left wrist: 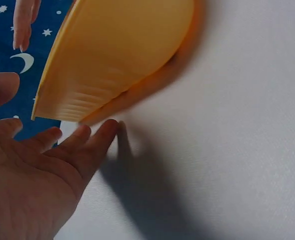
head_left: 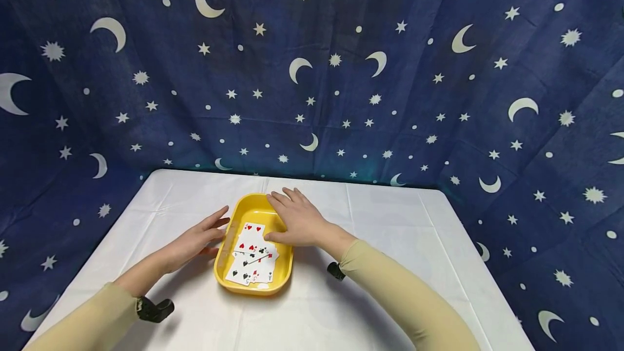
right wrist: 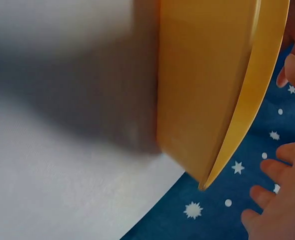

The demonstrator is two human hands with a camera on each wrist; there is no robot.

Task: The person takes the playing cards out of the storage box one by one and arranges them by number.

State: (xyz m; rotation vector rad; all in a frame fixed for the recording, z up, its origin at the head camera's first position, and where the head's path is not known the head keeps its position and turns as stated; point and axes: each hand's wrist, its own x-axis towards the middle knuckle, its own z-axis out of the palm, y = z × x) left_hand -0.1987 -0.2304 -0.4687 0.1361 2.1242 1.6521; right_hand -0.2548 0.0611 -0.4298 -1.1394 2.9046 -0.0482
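A yellow tray (head_left: 219, 271) with rounded corners stands on the white-covered table, holding several overlapping playing cards (head_left: 249, 238) that lie face up, hearts and black suits among them. To its left my left hand (head_left: 195, 240) is spread beside the wall, fingers loosely extended and nothing in the palm. The left wrist view shows that hand (left wrist: 42, 170) just off the tray's outer side (left wrist: 122, 45). My right hand (head_left: 301, 220) reaches across the right rim, fingers extended toward the far end and thumb above the cards. In the right wrist view its fingers (right wrist: 270, 172) are apart.
A white cloth (head_left: 385, 253) covers the table. Behind and around it hangs a dark blue curtain (head_left: 273, 58) with moons and stars. Each wrist carries a small black device, the left one (head_left: 155, 309) close over the cloth.
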